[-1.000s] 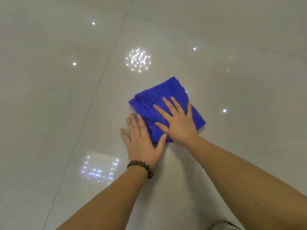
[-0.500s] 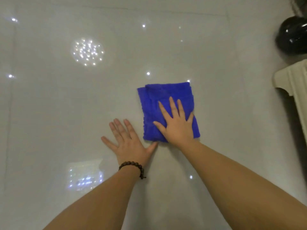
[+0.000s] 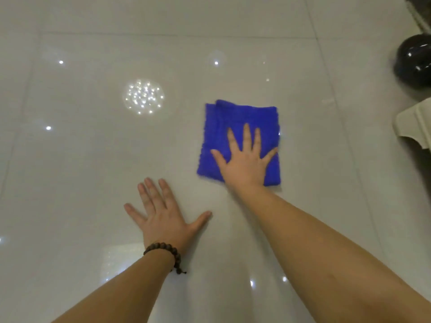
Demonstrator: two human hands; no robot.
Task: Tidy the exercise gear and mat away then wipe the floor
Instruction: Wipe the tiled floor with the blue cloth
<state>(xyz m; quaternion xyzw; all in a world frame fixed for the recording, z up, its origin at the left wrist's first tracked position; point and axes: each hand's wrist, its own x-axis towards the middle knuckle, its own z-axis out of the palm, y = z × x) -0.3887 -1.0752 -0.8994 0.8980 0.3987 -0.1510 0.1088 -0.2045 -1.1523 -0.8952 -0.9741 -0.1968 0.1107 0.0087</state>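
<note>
A folded blue cloth [image 3: 240, 120] lies flat on the glossy pale tiled floor [image 3: 93, 159]. My right hand [image 3: 245, 159] presses on its near half with fingers straight and spread. My left hand [image 3: 163, 215] rests flat on the bare tile to the left and nearer, fingers spread, apart from the cloth. A dark bead bracelet [image 3: 166, 252] sits on my left wrist.
A shiny black round object [image 3: 412, 59] stands at the right edge. Below it a cream-coloured furniture corner [image 3: 415, 122] juts in. Ceiling lights reflect off the tiles, and grout lines run across the floor.
My right hand has slid the cloth to the right, away from my left hand, which stayed flat on the tile. The view has swung right, showing the black object and cream furniture.
</note>
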